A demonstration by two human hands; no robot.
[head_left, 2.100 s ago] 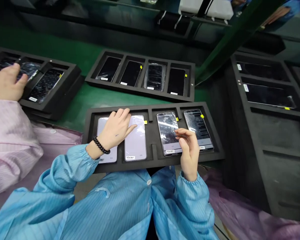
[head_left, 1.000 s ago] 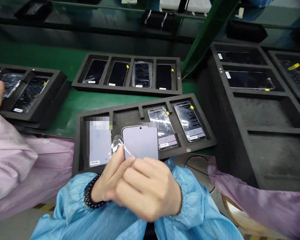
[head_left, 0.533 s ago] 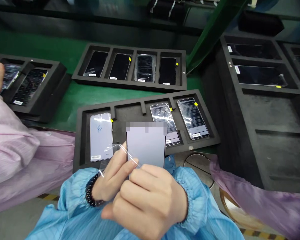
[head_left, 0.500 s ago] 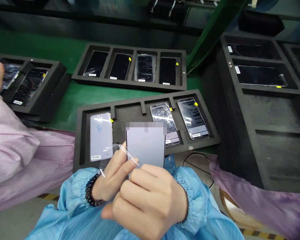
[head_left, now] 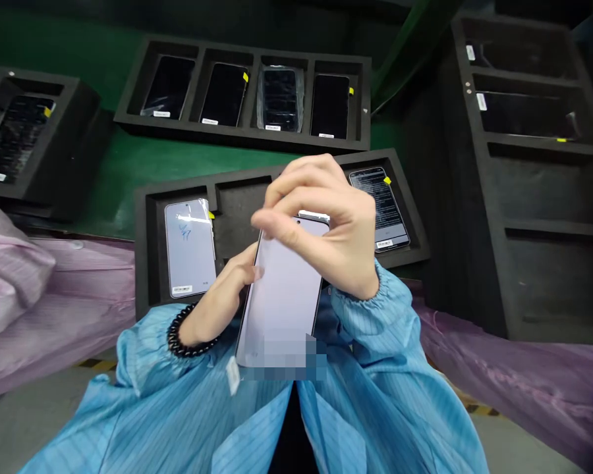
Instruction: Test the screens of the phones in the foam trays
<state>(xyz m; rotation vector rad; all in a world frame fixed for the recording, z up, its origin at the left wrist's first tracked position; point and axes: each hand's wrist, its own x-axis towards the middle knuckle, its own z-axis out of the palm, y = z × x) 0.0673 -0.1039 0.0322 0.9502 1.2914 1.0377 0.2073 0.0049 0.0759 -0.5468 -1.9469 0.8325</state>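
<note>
A smartphone [head_left: 284, 289] with a pale, lit screen is tilted in front of my chest. My left hand [head_left: 222, 296] grips its left long edge, thumb at the side of the screen. Across the phone's top end reaches my right hand [head_left: 326, 224], thumb and fingertips pinched together at the upper left corner; what lies between them is hidden. A small white label [head_left: 233, 375] sticks out past the lower left corner. Below the phone's far end lies the dark foam tray [head_left: 143, 250], holding a pale-screened phone [head_left: 190, 250] at left and a phone showing text [head_left: 383, 210] at right.
Behind stands another foam tray [head_left: 242, 141] with several dark-screened phones on the green bench [head_left: 192, 155]. More foam trays rise at left [head_left: 72, 145] and right [head_left: 479, 230]. Pink sleeves or garments of people [head_left: 79, 276] border me on both sides.
My right hand has moved from the phone's lower end up to its top corner. More of the phone shows now, tilted. The clear film seen beside my left hand is no longer distinct.
</note>
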